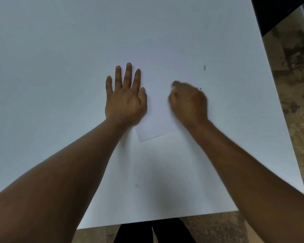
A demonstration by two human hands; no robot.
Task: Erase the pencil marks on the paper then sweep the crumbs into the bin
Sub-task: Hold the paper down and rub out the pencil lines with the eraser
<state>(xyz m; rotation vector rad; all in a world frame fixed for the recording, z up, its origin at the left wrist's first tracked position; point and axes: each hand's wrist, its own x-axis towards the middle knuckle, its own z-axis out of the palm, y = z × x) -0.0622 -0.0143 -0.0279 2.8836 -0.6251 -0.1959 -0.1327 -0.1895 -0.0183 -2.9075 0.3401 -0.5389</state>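
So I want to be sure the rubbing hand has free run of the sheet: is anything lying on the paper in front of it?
Nothing visible does. The right hand, blurred and curled, is already over the paper; whether it grips an eraser is unclear. The left hand presses flat on the paper's left edge, clear of it.

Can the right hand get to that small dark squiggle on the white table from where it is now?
Probably yes. The right hand, curled and blurred over the white sheet of paper, sits just short of the small dark squiggle, and only bare white table lies between them.
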